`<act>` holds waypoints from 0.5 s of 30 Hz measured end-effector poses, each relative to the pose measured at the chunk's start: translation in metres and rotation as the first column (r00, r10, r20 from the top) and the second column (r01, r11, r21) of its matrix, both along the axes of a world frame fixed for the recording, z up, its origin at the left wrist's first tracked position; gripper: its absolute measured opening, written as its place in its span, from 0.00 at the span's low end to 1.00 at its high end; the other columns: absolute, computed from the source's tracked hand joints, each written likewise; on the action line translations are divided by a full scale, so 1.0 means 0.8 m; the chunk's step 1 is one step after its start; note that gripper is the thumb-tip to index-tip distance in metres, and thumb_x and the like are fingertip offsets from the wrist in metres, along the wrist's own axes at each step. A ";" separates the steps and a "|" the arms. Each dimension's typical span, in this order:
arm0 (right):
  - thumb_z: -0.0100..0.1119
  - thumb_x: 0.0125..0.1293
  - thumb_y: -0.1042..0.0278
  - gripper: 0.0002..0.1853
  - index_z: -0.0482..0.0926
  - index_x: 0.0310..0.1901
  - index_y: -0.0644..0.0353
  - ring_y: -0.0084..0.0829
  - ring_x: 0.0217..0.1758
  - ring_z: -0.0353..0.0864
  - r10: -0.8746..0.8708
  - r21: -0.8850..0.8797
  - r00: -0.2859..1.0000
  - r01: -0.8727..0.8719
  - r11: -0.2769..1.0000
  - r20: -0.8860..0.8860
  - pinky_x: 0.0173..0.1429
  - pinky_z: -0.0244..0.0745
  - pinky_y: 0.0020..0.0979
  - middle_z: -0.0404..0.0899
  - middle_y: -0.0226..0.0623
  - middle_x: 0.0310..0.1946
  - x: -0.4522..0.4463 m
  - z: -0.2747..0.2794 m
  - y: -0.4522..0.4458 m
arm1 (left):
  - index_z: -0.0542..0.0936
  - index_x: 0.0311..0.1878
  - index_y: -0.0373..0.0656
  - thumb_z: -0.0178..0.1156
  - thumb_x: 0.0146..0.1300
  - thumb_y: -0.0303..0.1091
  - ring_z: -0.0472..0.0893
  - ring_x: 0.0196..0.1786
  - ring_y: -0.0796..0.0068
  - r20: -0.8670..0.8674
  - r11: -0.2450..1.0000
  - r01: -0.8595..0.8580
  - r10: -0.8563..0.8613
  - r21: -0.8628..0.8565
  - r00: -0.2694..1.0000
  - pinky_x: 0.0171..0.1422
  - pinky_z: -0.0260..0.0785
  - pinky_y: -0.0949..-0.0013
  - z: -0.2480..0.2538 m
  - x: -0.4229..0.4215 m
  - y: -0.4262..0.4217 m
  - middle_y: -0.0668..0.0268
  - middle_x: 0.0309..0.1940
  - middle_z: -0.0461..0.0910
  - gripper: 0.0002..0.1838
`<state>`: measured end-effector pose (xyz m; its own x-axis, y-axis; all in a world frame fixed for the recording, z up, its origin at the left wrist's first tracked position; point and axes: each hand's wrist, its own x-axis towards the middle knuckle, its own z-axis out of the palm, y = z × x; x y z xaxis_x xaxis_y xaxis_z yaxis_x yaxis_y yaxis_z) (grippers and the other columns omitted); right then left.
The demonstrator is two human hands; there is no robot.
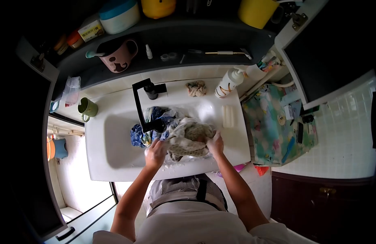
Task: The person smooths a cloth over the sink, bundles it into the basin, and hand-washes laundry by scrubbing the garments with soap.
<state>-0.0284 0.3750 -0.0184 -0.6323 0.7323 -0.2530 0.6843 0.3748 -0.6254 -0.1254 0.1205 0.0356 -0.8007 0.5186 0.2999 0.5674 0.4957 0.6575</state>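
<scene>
Left hand [155, 153], right hand [215, 144] clutch one patterned cloth [188, 138] near sink's [97, 156] front edge; I count one pump bottle [227, 85], back-right corner.

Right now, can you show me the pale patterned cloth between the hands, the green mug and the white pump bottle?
Pale patterned cloth [190, 138]: head view, middle of its folds.
Green mug [87, 107]: head view, side of its body.
White pump bottle [227, 85]: head view, body below the pump.
</scene>
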 end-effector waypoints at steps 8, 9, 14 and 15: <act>0.66 0.50 0.59 0.14 0.81 0.35 0.58 0.49 0.35 0.81 0.331 0.303 0.940 -0.293 0.907 -0.082 0.41 0.75 0.45 0.81 0.48 0.30 -0.001 0.054 -0.031 | 0.72 0.37 0.41 0.57 0.62 0.37 0.80 0.38 0.54 0.225 0.922 0.014 0.080 -0.388 0.971 0.40 0.72 0.59 -0.052 -0.038 -0.097 0.58 0.36 0.79 0.09; 0.66 0.49 0.60 0.14 0.81 0.34 0.59 0.50 0.34 0.80 0.332 0.363 0.939 -0.280 0.889 -0.089 0.40 0.75 0.45 0.81 0.48 0.29 -0.007 0.073 -0.032 | 0.72 0.39 0.42 0.57 0.63 0.40 0.81 0.40 0.57 0.465 0.926 0.153 0.028 -0.345 0.885 0.42 0.72 0.60 -0.072 -0.046 -0.100 0.58 0.37 0.80 0.11; 0.61 0.47 0.73 0.07 0.80 0.31 0.62 0.48 0.36 0.76 0.327 0.496 0.852 -0.093 0.863 -0.409 0.39 0.73 0.44 0.76 0.47 0.27 -0.040 0.180 -0.011 | 0.71 0.55 0.45 0.59 0.62 0.53 0.80 0.51 0.64 0.928 0.942 0.285 -0.258 0.178 0.269 0.55 0.71 0.62 -0.046 -0.052 -0.046 0.54 0.51 0.78 0.26; 0.59 0.53 0.76 0.07 0.81 0.36 0.64 0.39 0.41 0.78 0.348 0.451 0.735 -0.064 0.890 -0.582 0.44 0.74 0.34 0.77 0.43 0.33 -0.045 0.216 -0.019 | 0.67 0.59 0.45 0.58 0.62 0.53 0.78 0.54 0.60 0.935 0.940 0.203 -0.309 0.273 0.176 0.58 0.68 0.59 -0.048 -0.047 -0.038 0.52 0.54 0.76 0.29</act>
